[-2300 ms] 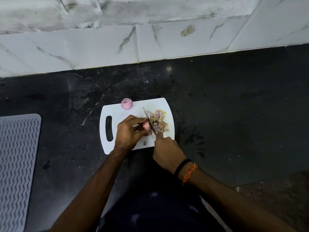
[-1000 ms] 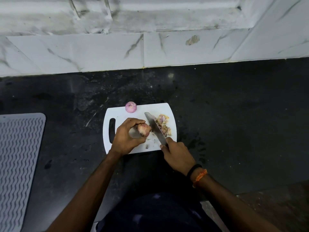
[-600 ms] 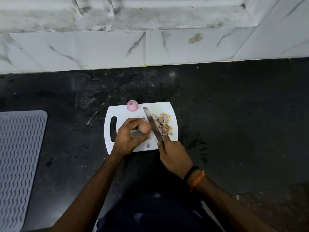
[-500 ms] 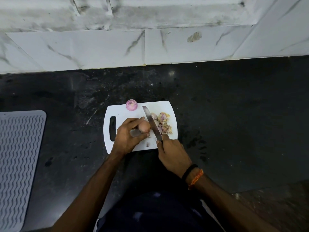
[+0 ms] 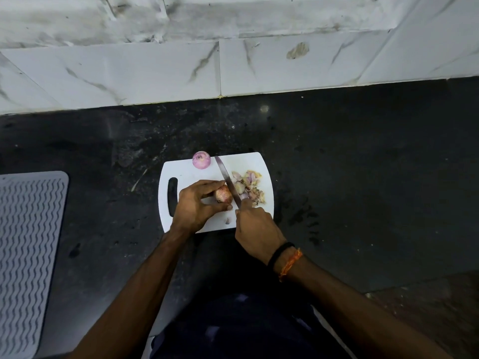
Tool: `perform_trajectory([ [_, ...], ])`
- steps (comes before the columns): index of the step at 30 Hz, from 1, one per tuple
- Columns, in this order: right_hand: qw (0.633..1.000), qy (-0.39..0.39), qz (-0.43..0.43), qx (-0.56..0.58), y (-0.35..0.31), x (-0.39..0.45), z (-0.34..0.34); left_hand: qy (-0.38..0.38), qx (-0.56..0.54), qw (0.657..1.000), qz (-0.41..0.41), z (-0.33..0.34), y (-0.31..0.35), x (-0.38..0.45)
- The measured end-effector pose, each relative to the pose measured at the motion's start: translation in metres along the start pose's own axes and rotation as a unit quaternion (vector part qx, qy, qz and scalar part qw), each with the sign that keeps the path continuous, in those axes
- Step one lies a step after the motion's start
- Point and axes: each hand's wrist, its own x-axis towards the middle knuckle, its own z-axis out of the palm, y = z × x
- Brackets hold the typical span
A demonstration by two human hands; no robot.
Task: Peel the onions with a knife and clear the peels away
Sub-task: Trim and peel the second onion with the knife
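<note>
A white cutting board (image 5: 191, 174) lies on the dark counter. My left hand (image 5: 195, 204) grips a small brown-skinned onion (image 5: 223, 195) between fingers and thumb on the board. My right hand (image 5: 256, 230) holds the knife (image 5: 228, 181) by its hidden handle, the blade lying against the onion's right side and pointing away from me. A peeled purple onion (image 5: 201, 159) sits at the board's far edge. A heap of peels (image 5: 248, 186) lies on the board's right part, just right of the blade.
A grey ribbed mat (image 5: 26, 255) lies on the counter at the far left. A white marble wall (image 5: 233, 71) bounds the black counter (image 5: 363, 177) at the back. A small peel scrap (image 5: 228, 220) lies near the board's front edge.
The knife blade swung from a tilted position over the peels to rest against the onion's right side. My left hand turned the onion slightly and keeps its grip.
</note>
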Motion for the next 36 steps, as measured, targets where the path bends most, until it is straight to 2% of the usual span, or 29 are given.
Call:
perform_trajectory([
  [9,0.998,-0.015,-0.013,-0.053,0.0,-0.012,0.004,0.006,-0.012,0.999,-0.039,-0.003,-0.001,0.006],
  [15,0.999,-0.006,-0.011,-0.035,-0.01,0.008,-0.008,0.003,-0.001,1.0,-0.019,0.0,0.004,0.006],
  [19,0.998,-0.03,0.003,-0.052,-0.013,-0.009,-0.003,0.014,-0.021,0.999,-0.044,-0.001,0.001,0.004],
  [23,0.998,-0.032,0.02,-0.05,-0.012,-0.011,-0.004,0.009,0.006,1.0,-0.015,0.002,0.005,0.004],
  [26,1.0,-0.004,0.017,-0.015,-0.015,0.009,-0.01,0.0,0.015,1.0,0.01,0.004,0.009,0.004],
  [31,0.999,-0.035,0.01,-0.031,-0.014,-0.013,-0.004,0.03,-0.016,0.999,-0.037,0.002,-0.001,-0.001],
  [36,0.998,-0.027,0.018,-0.046,-0.016,-0.003,-0.005,0.032,0.0,0.999,-0.025,0.003,-0.002,0.0],
])
